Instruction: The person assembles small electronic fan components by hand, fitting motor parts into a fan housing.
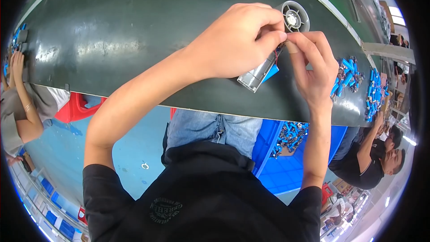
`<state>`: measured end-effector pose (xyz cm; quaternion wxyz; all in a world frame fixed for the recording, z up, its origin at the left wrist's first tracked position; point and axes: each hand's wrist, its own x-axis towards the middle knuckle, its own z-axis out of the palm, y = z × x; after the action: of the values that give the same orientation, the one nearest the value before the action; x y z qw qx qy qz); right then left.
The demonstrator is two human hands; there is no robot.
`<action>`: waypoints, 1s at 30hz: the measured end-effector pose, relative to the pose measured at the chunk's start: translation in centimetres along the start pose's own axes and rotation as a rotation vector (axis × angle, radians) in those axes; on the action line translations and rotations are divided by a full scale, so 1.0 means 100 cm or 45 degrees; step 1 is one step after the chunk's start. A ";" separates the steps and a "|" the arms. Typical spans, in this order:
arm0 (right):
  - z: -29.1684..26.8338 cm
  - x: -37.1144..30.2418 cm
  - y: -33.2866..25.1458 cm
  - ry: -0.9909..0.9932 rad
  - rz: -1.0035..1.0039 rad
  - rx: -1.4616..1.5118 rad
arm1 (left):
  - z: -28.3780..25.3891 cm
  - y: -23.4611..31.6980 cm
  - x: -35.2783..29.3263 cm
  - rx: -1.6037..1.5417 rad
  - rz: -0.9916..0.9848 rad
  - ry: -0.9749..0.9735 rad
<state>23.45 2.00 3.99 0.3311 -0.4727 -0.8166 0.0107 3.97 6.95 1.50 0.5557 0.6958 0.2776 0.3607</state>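
A grey plastic housing with an open, hollow handle lies on the dark green bench in front of me. Its far end is a round spoked ring with a white hub. Beside the handle shows a blue piece, and thin red wires run near the neck. My left hand reaches over the housing, thumb and forefinger pinched at the neck. Against those fingertips, my right hand pinches too, a tan wrap on one finger. Whatever small part sits between the fingertips is hidden.
Blue cylindrical cells with wiring lie in piles on the bench to the right, with another pile beyond. A blue bin holding more small parts stands below the bench edge. Co-workers sit left and right; a red stool is at left.
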 end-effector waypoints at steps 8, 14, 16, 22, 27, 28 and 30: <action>-0.025 0.012 0.002 -0.289 -0.058 -0.108 | 0.002 0.010 -0.009 0.634 -0.141 0.036; -0.038 0.024 -0.004 -0.387 -0.321 -0.379 | -0.003 0.013 -0.003 0.201 -0.419 -0.033; -0.042 0.029 -0.002 -0.465 -0.335 -0.423 | -0.003 0.008 -0.003 0.038 -0.417 -0.030; -0.050 0.038 -0.008 -0.582 -0.453 -0.584 | -0.003 0.013 -0.003 -0.013 -0.436 -0.048; -0.052 0.045 -0.014 -0.690 -0.476 -0.642 | -0.004 0.012 -0.002 0.007 -0.457 -0.036; -0.053 0.046 -0.015 -0.733 -0.472 -0.665 | -0.004 0.012 -0.002 0.003 -0.457 -0.033; -0.051 0.047 -0.016 -0.745 -0.495 -0.680 | -0.006 0.014 -0.002 0.053 -0.481 -0.049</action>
<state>23.51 3.30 10.99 -0.0520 -0.3562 -0.9239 -0.1298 3.35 6.85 2.93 0.6043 0.6492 0.4001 0.2309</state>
